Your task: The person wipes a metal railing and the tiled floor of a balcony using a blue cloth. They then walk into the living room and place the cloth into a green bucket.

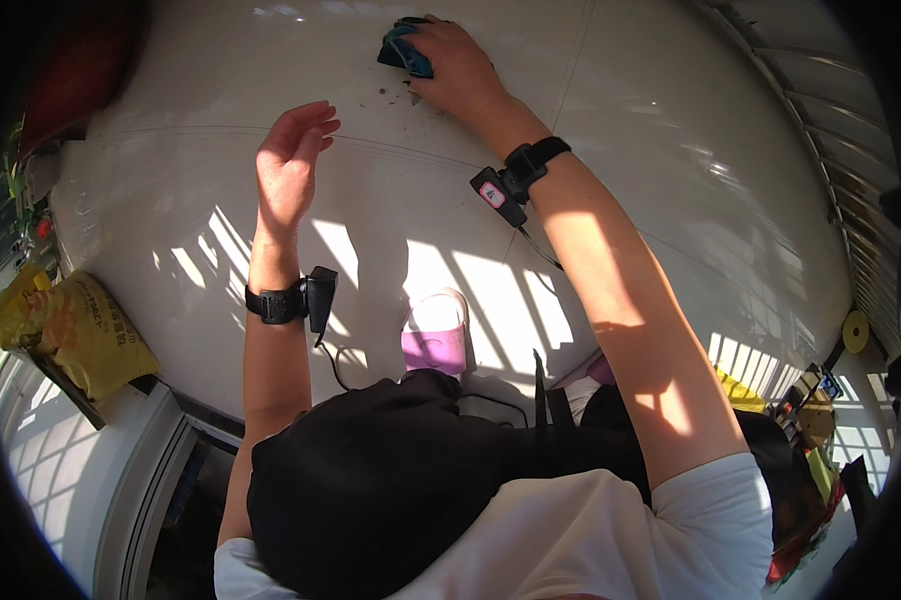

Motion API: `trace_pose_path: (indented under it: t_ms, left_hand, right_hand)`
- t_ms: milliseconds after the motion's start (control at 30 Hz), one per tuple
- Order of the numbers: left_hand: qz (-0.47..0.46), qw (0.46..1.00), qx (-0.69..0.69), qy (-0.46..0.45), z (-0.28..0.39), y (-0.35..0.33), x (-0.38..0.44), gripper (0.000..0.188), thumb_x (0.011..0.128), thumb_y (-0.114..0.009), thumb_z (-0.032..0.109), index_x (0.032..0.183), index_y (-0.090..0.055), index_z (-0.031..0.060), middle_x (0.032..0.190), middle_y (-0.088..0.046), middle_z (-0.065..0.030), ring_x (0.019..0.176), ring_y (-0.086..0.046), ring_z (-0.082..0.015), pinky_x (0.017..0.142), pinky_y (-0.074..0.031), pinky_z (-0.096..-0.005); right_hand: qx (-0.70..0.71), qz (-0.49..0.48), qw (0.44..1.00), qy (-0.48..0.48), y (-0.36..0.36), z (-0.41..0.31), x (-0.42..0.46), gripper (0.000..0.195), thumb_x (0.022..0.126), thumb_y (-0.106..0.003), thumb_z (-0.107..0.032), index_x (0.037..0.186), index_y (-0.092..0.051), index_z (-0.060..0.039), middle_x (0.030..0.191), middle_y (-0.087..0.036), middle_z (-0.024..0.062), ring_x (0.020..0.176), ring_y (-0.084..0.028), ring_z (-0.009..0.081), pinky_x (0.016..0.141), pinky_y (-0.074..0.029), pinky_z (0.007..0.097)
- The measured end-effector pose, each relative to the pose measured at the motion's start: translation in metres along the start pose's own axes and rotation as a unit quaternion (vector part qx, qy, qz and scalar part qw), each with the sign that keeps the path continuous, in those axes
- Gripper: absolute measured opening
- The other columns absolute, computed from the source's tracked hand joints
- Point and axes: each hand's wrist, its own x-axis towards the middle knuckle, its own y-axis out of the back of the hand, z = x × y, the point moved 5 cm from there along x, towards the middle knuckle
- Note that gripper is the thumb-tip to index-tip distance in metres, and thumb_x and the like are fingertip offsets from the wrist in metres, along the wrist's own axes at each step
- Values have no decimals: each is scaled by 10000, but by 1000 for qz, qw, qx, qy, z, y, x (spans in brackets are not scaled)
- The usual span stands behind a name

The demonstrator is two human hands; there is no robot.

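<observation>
My right hand (458, 66) is closed over a dark teal cloth (403, 51) at the top middle, pressed down on the pale tiled floor (390, 172). Dark crumbs of debris (410, 96) lie on the tiles just below the cloth. To the left, my left hand (293, 154) is raised above the floor with nothing in it, its fingers loosely curved. A black strap with a small black device sits on each wrist.
A purple slipper (434, 349) is on my foot below. A yellow printed bag (94, 334) stands at the left, by a door frame (139, 480). A dark red rounded object (75, 67) is at the upper left. Metal railings (833, 127) run along the right.
</observation>
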Motion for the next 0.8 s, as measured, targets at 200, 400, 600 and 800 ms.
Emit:
trace_pose_path:
  t_ms: [200, 400, 600, 800]
  left_hand:
    - [1, 995, 80, -66, 1, 16, 13, 425, 915, -463, -18, 1317, -579, 55, 1282, -612, -101, 1194, -576, -219, 929, -491, -318]
    - [-18, 986, 151, -69, -21, 14, 21, 441, 897, -475, -17, 1307, -605, 78, 1261, -626, -112, 1182, -583, -220, 874, -500, -304]
    - [11, 989, 144, -12, -48, 35, 14, 339, 966, -476, 21, 1280, -602, 17, 1258, -627, -88, 1140, -600, -179, 908, -511, -309]
    - [38, 993, 110, -27, -41, 37, 14, 331, 949, -449, 19, 1224, -633, 13, 1183, -660, -102, 1075, -640, -196, 869, -537, -318]
  right_hand:
    - [112, -224, 968, -18, -30, -43, -7, 435, 689, -712, -34, 1122, -691, -59, 1170, -668, 113, 1153, -578, 338, 1009, -471, 397]
    - [247, 20, 927, -280, 97, 20, -73, 507, 745, -618, -9, 1249, -639, -56, 966, -697, 61, 820, -638, 123, 744, -535, 256]
    - [91, 146, 948, -267, 85, 21, -156, 667, 670, -613, -51, 1331, -539, -103, 1384, -504, 183, 1323, -467, 370, 1074, -408, 391]
    - [94, 44, 979, -176, 20, -18, -87, 715, 697, -666, -117, 1387, -481, -114, 1428, -440, 233, 1405, -314, 432, 1173, -272, 492]
